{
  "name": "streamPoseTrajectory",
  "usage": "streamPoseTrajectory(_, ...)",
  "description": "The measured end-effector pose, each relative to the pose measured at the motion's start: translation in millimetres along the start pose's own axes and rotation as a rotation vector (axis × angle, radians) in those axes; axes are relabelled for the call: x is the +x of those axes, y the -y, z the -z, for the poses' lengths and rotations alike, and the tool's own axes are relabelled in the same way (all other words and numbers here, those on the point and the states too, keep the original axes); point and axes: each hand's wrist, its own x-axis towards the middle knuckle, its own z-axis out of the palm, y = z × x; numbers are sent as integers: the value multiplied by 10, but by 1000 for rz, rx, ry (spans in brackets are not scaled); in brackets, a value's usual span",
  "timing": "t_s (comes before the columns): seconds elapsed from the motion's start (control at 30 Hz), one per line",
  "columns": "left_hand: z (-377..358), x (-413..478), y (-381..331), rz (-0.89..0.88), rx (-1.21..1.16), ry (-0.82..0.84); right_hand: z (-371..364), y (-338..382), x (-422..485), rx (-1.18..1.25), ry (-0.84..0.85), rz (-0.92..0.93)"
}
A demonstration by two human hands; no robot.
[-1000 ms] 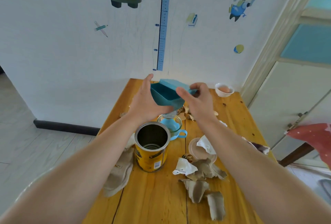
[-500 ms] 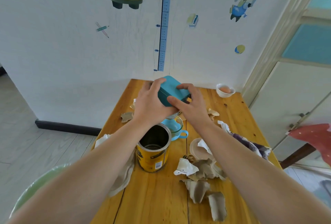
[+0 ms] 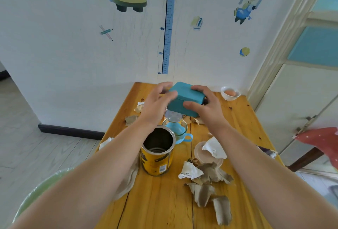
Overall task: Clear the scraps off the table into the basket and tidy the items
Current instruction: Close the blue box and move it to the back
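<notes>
A closed teal box (image 3: 184,99) is held above the far half of the wooden table (image 3: 161,201). My left hand (image 3: 157,104) grips its left side and my right hand (image 3: 204,104) grips its right side, thumb on the front face. Torn brown and white paper scraps (image 3: 204,175) lie on the near right of the table, more scraps (image 3: 131,119) near the far left edge. A green-lined basket (image 3: 36,192) shows at the lower left, beside the table.
An open yellow tin can (image 3: 157,153) stands mid-table with a glass cup and blue funnel (image 3: 175,131) behind it. A round plastic lid (image 3: 199,152) lies right of them. A white bowl with an egg (image 3: 230,93) sits at the far right corner. A cloth (image 3: 128,179) hangs at the left edge.
The teal box was open a second ago; its lid is now shut. Both hands shifted slightly right and lower with it.
</notes>
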Motion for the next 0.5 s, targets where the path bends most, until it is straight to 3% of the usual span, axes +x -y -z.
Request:
streamPoseTrajectory(0.13,-59,226,-148,501,-289,-13,-32,44,-30,-70,57,46)
streamPoseTrajectory(0.23,-72,315,-188,646,-246,23,-21,49,-56,-113,145,84)
streamPoseTrajectory(0.33,-165,317,-136,588,-146,22,13,46,-70,37,241,6)
streamPoseTrajectory(0.4,-279,257,-90,446,-60,-36,-33,40,-50,176,142,-142)
streamPoseTrajectory(0.5,-455,148,-46,270,77,-152,-81,58,46,149,-60,-385)
